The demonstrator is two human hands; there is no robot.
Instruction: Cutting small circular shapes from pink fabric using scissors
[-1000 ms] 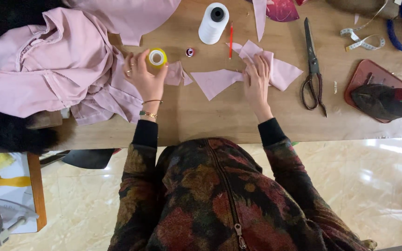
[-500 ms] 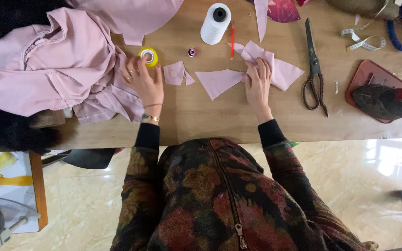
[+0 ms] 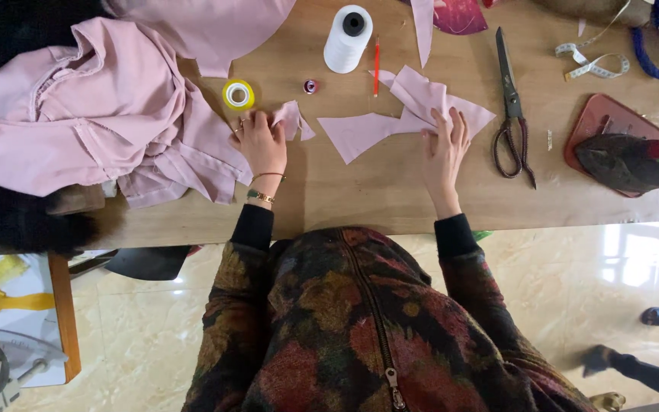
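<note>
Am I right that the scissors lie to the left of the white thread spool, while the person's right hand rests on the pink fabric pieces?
Not quite: in the head view the scissors lie to the right of the white thread spool. The right hand does rest on the pink fabric pieces.

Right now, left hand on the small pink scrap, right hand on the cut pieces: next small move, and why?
Probably bring the small pink scrap over to the cut pink pieces. The left hand has it at its fingertips beside the yellow tape roll, apart from the pile, while the right hand lies flat on that pile, holding it down.
</note>
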